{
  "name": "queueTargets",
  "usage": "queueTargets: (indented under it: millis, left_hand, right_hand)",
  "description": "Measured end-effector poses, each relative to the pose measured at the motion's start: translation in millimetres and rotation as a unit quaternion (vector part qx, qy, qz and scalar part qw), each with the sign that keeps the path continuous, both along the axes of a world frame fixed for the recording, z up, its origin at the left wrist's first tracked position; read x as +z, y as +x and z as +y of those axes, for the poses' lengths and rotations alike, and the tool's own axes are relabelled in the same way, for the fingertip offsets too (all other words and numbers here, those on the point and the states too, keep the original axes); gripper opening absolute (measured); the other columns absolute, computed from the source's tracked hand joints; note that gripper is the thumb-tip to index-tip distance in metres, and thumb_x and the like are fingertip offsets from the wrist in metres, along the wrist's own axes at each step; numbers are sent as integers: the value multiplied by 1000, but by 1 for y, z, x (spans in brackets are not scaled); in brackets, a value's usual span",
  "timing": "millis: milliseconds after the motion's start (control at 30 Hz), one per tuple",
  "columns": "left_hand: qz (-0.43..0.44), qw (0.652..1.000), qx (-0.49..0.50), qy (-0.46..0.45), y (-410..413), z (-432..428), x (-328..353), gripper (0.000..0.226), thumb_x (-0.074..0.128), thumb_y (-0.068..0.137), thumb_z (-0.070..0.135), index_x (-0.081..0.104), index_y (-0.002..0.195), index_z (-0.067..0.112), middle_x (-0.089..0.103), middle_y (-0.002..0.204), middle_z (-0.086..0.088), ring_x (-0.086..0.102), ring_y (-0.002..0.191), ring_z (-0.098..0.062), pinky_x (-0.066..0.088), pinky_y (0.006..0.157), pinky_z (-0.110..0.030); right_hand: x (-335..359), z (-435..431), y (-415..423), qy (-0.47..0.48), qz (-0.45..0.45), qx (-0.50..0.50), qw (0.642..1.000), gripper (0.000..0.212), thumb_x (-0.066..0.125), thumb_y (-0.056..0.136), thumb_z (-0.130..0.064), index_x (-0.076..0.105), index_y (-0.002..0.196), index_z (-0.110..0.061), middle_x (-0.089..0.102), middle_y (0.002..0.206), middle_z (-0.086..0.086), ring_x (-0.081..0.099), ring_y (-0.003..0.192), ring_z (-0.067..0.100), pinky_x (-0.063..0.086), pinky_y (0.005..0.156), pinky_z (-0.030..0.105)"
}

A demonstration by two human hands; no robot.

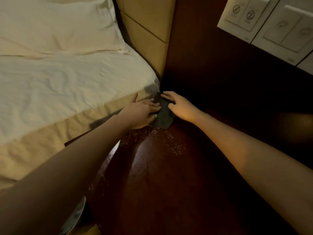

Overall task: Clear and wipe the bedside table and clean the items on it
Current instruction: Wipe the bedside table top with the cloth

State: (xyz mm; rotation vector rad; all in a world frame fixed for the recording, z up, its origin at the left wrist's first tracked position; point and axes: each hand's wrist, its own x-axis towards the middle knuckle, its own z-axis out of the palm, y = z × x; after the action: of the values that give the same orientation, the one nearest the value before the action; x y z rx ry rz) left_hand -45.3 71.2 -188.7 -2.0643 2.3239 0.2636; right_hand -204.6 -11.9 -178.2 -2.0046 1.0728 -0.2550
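Grey cloth (164, 117) lies in the far corner of the counter (160, 184), against the bed (67, 82). Left hand (144, 112) and right hand (180, 107) rest flat on it, fingers extended, pressing rather than pinching (probably to work it into the corner). Pale specks (152, 138) lie just nearer, not yet wiped.

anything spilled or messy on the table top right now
Yes: fine pale specks lie scattered over the dark table, just nearer than the grey cloth under the left hand and right hand; possibly crumbs or droplets.
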Motion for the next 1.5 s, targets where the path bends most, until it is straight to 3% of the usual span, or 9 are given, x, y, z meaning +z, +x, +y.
queueTargets:
  millis: [133, 233, 333, 533, 667, 800, 1033, 1367, 1500]
  left_hand:
    - [103, 994, 19, -14, 8, -16, 19, 39, 42, 102, 24, 50, 140, 26, 49, 146, -1, 46, 131, -20, 31, 112, -40]
    - [142, 990, 13, -7, 16, -36, 16, 48, 39, 103, 18, 35, 150, 24, 26, 159, 4, 24, 146, -18, 20, 118, -35]
    - [104, 993, -1, 56, 18, -35, -3, 49, 36, 104, 25, 27, 152, 29, 17, 162, 7, 10, 150, -15, 11, 122, -39]
    - [38, 998, -40, 17, 39, -35, -3, 43, 32, 105, 30, 36, 148, 29, 25, 158, 14, 3, 150, -8, 0, 120, -47]
    - [55, 997, -48, -1, 48, -24, 2, 40, 34, 105, 32, 51, 140, 20, 40, 153, 5, 13, 149, -11, 11, 119, -41]
    - [62, 998, -14, -2, 70, 12, 0, 38, 38, 104, 28, 54, 138, 19, 46, 149, 1, 22, 147, -13, 20, 119, -39]
    - [106, 994, 36, 18, 89, 93, 0, 39, 40, 104, 28, 49, 141, 22, 29, 156, 15, 35, 140, -13, 31, 111, -32]
    - [104, 987, 116, 45, 104, 186, 0, 41, 35, 105, 30, 40, 146, 26, 28, 156, 15, 14, 148, -7, 15, 120, -38]
    - [119, 982, 144, 32, 110, 203, -3, 41, 35, 105, 29, 43, 144, 23, 32, 154, 12, 16, 148, -9, 17, 117, -37]
  right_hand:
    - [-5, 28, 1, -119, 54, -38, 991, 62, 53, 96, -24, 24, 150, -13, 27, 155, 6, 27, 142, 20, 25, 114, 33]
    - [-20, 33, -9, -160, 146, 47, 975, 68, 48, 99, -29, 11, 152, -8, 6, 161, 8, 3, 148, 19, 2, 116, 27]
    - [-25, 21, -16, -175, 131, 71, 973, 58, 42, 101, -15, 15, 152, -10, 7, 161, 4, 0, 148, 15, -6, 111, 18]
    - [-28, 17, -9, -165, 150, 80, 972, 54, 32, 102, -13, 13, 152, -13, 3, 161, 1, -3, 147, 12, -8, 109, 17]
    - [-16, 22, -3, -130, 121, 86, 980, 48, 34, 104, -29, 24, 150, -18, 14, 159, -5, 5, 146, 7, -3, 107, 15]
    - [-13, 37, 20, -122, 112, 124, 978, 51, 42, 101, -11, 28, 149, -19, 18, 159, -3, 9, 146, 9, -1, 106, 12]
    - [-18, 87, 49, -110, 86, 176, 974, 54, 37, 99, 1, 28, 149, -16, 18, 159, -2, 8, 147, 11, -5, 104, 9]
    - [-14, 147, 81, -48, 60, 223, 972, 53, 35, 98, 5, 39, 145, -17, 26, 156, -6, 13, 146, 9, 0, 102, 6]
    - [-13, 163, 94, -28, 52, 215, 975, 56, 33, 95, 9, 41, 144, -17, 29, 155, -8, 14, 146, 9, 2, 113, 19]
